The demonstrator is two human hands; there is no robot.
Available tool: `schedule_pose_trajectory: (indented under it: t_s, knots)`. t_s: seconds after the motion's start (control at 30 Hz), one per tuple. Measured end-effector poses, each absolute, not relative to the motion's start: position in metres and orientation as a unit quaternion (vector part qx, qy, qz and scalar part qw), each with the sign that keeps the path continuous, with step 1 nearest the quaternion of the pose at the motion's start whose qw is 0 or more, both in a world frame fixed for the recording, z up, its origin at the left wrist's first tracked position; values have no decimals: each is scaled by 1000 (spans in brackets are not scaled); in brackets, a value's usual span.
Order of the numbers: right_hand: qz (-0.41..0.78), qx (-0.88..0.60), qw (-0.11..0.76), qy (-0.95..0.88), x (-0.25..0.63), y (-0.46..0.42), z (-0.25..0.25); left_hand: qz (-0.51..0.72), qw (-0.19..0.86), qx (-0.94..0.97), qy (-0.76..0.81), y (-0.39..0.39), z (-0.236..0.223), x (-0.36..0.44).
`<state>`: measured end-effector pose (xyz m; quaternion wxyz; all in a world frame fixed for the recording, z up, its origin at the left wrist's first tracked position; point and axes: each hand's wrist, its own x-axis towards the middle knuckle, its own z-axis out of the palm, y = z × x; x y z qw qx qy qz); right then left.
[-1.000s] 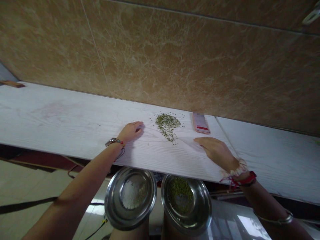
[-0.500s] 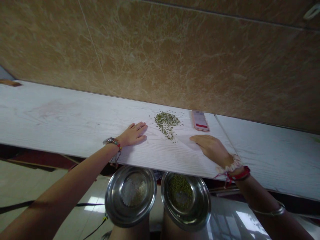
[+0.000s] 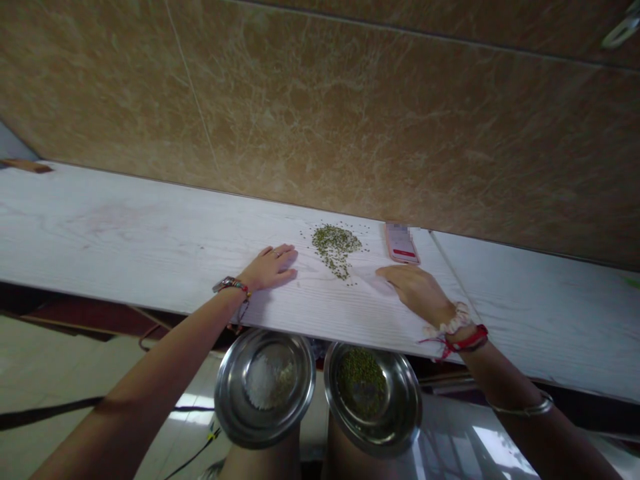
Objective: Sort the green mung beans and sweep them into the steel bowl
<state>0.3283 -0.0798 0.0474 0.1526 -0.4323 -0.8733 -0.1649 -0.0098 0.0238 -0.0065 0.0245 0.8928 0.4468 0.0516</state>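
A loose patch of small green beans (image 3: pixel 334 245), like mung beans, lies spread on the white wooden surface (image 3: pixel 150 253). To its left my left hand (image 3: pixel 270 268) rests flat, fingers stretched and holding nothing. My right hand (image 3: pixel 416 291) is at the lower right of the beans, fingers pressed together and pointing left; whatever they may hold is hidden. Below the surface's edge, a steel bowl (image 3: pixel 413 407) on my right leg contains more green beans. Another steel bowl (image 3: pixel 225 400), on the left leg, has whitish, grain-like contents.
A phone (image 3: pixel 401 243) with a lit screen lies near the wall, just beyond my right hand. Brown marbled tiles (image 3: pixel 320 107) rise behind the surface. A small wooden piece (image 3: pixel 30 165) sits at the far left. Dark cables (image 3: pixel 55 410) run near the floor.
My right hand has shifted slightly to the left, toward the beans. The view has moved a little; the left hand stays flat and the bean patch looks the same.
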Motion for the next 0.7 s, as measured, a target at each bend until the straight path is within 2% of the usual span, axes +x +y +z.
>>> schedule_pose_trajectory:
  t_s: [0.3, 0.5, 0.7]
  knots:
    - [-175, -443, 193, -858, 332, -92, 53, 69, 32, 894, 441, 26, -9, -11]
    - [-155, -415, 174, -880, 303, -76, 45, 69, 35, 892, 444, 25, -7, -11]
    - [-169, -360, 180, -900, 314, -99, 51, 65, 39, 891, 447, 27, -9, -10]
